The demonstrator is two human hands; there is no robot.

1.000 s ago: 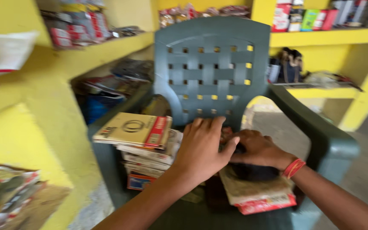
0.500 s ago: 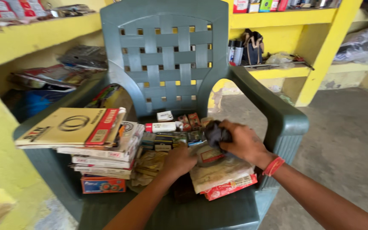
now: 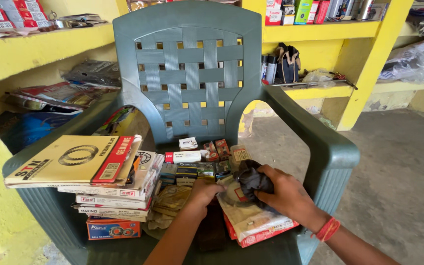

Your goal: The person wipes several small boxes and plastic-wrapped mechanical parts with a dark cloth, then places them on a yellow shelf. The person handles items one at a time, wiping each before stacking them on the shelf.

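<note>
On the green chair (image 3: 330, 157), the right hand (image 3: 285, 196) grips a dark crumpled bag (image 3: 252, 180) atop flat packets (image 3: 256, 223), while the left hand (image 3: 203, 194), fingers curled, touches those packets beside stacked boxes (image 3: 109, 196).

I count one green plastic chair (image 3: 187, 73), one stack of flat cartons (image 3: 99, 189) on its seat, and one dark bag (image 3: 287, 64) on the shelf. I see two hands, left (image 3: 203, 192) and right (image 3: 286, 196), one red wristband (image 3: 328, 228).
</note>
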